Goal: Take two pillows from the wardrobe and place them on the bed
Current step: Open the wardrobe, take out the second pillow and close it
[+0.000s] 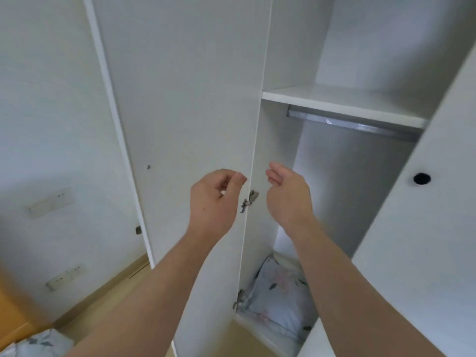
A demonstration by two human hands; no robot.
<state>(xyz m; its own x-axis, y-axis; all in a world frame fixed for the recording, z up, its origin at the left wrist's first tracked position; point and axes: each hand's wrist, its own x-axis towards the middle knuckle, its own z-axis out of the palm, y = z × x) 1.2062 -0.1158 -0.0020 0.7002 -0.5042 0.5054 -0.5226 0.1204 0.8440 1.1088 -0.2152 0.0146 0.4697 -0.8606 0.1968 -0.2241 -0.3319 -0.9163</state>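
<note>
While left hand (213,202) and right hand (286,194) hover slack and empty, a plump floral pillow (278,297) lies in the wardrobe (360,189).

Soft even daylight, faint shadows inside wardrobe (347,176); slight blur overall, wide-angle bending at edges.

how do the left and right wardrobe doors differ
The left door carries a small metal stud where the right door has a dark round hole. The left door's hinges show; the right door's do not. Both are white and swung open.
</note>
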